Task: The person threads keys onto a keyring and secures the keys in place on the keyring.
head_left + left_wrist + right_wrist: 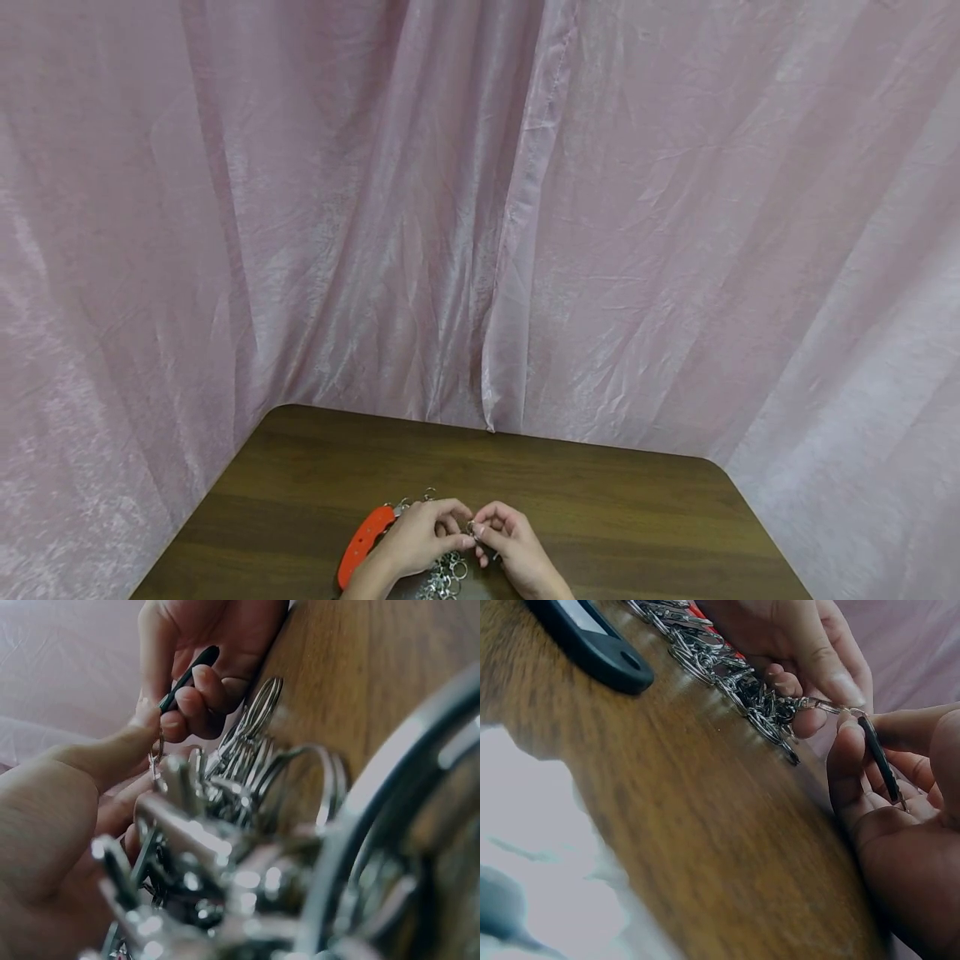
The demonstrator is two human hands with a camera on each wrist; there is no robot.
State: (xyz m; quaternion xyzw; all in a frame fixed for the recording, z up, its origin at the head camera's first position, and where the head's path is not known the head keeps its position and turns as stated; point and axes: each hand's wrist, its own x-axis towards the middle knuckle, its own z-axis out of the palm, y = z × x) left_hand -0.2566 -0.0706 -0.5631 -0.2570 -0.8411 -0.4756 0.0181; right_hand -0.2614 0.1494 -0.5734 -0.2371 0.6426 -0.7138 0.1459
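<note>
My left hand [416, 537] and right hand [517, 550] meet fingertip to fingertip over the table. In the right wrist view, the right thumb and fingers hold a narrow black tag [880, 757], seen edge-on, with a small metal ring at its upper end. The left thumb and finger pinch a silver clasp [817, 703] at that ring. It hangs at the end of a heap of silver key rings and clasps [720, 675], which lies under and beside the left hand. Left of this hand is an orange curved handle [365, 546], partly hidden by it.
The wooden table [637, 533] runs back to a pink curtain [637, 250]. Another black tag [592, 645] with a pale label lies near the rings in the right wrist view. A blurred white object [540, 847] fills that view's lower left.
</note>
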